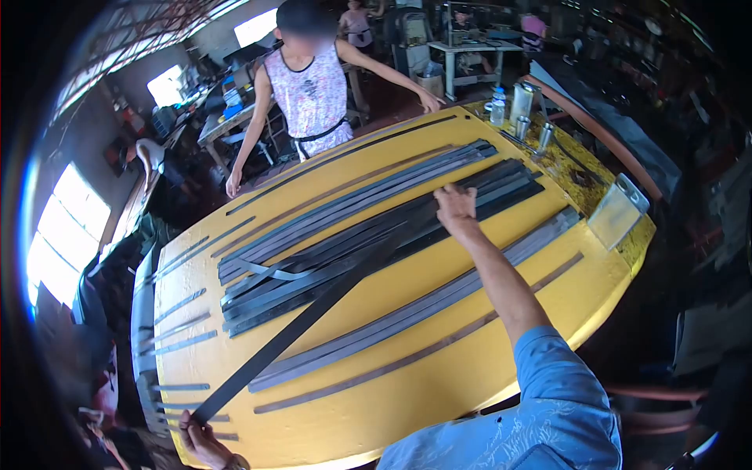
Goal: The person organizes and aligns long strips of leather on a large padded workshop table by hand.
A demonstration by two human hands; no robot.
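Observation:
A long black strip (301,323) slants across the yellow tabletop (407,313). At the table's near left edge, my left hand (205,445) is closed on the strip's lower end. My right hand (456,208) reaches over the pile of dark strips (501,188), its fingers curled at the upper part of the same strip. Exactly how those fingers grip is partly hidden. Beneath the slanting strip lie several black strips (290,283) side by side, with a thin grey strip (274,271) bent loosely across them.
More strips lie in rows, including a grey-purple bundle (345,346) nearer me. A metal can (619,210), a plastic bottle (498,106) and metal cups (545,136) stand at the right end. Across the table stands a person (309,94), one hand near the far edge.

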